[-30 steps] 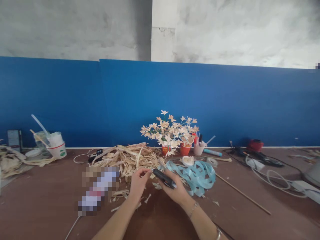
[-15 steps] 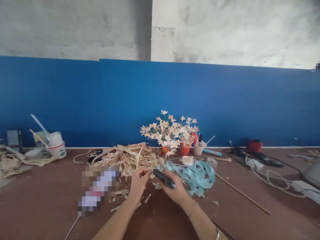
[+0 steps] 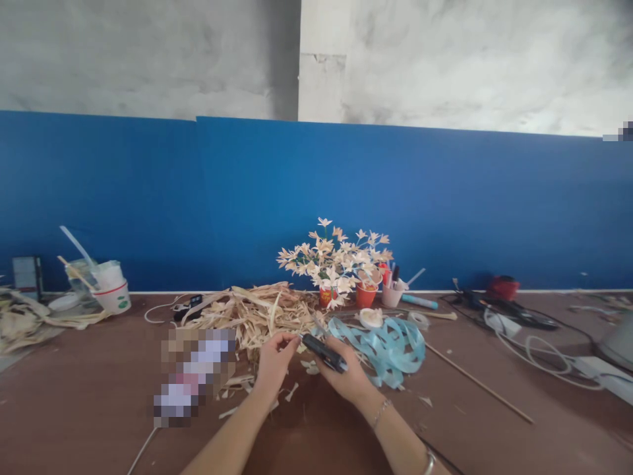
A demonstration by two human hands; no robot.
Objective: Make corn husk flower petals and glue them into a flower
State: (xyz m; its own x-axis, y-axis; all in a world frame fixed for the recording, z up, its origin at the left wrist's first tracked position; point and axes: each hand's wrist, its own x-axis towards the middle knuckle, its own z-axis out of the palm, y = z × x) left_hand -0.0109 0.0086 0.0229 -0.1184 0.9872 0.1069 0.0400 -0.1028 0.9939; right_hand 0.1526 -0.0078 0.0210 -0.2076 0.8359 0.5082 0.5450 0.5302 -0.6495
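My right hand [image 3: 349, 376] is wrapped round a black glue gun [image 3: 324, 352], its nozzle pointing left. At the nozzle tip, the thumb and forefinger of my left hand [image 3: 274, 363] are pinched together; whatever they hold is too small to make out. Just beyond both hands lies a heap of dry, straw-coloured husk strips [image 3: 247, 316], with small cut scraps [image 3: 291, 392] on the table below. Pale handmade flowers [image 3: 324, 254] stand behind, in red cups [image 3: 366, 295]. Light-blue ribbon [image 3: 395, 349] lies in loops to the right of my right hand.
A thin stick [image 3: 479, 382] lies on the brown table [image 3: 494, 442] at right, near cables and a white power strip [image 3: 606, 379]. A white tub [image 3: 113, 297] stands far left. A blurred-out object [image 3: 192, 376] lies left of my left arm. A blue partition [image 3: 237, 198] closes the back.
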